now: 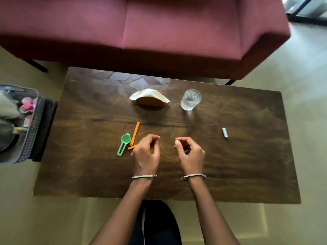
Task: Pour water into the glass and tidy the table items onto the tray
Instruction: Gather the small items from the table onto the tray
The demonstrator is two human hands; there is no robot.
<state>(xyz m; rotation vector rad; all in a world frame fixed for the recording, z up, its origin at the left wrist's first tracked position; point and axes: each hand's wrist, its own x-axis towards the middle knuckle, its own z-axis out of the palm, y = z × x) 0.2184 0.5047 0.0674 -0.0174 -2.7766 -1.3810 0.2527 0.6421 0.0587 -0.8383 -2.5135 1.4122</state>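
Clear glass [190, 99] holds water [188, 103].

A maroon sofa [177, 29] stands beyond the dark wooden table [238, 165].

The left wrist wears a slim silver bangle [144, 176], the right wrist a matching bangle [193, 176], plus dark trousers [159, 223].

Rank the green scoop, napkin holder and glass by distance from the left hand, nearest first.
1. Green scoop, just left of the left hand.
2. Napkin holder, straight ahead, far side.
3. Glass, far side, off to the right.
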